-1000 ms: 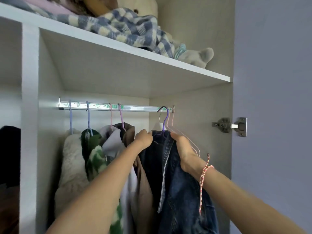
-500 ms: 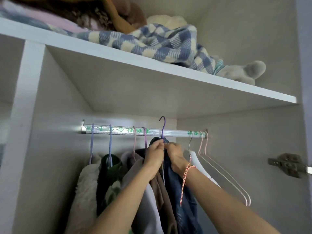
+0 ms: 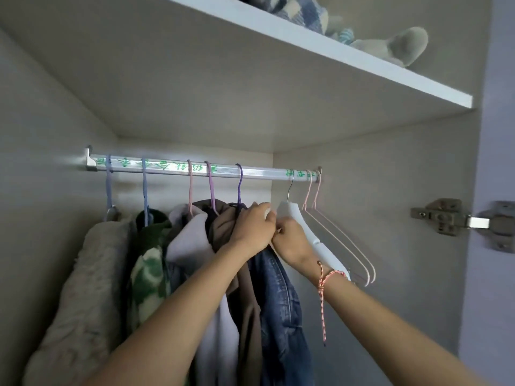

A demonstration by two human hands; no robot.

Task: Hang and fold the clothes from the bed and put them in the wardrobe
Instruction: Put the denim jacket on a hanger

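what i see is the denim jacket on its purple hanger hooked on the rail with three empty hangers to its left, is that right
Not quite: the head view shows the three empty hangers to the right of the denim jacket, not its left. Its purple hanger is indeed hooked on the rail.

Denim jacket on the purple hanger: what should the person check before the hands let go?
1. The purple hanger hook sits over the rail: ok.
2. The denim jacket hangs straight down: ok.
3. Collar seated on the hanger: cannot tell, the left hand covers it.
4. The right hand is clear of the white hanger: cannot tell, they overlap.
5. Bare rail beside the hook: ok.
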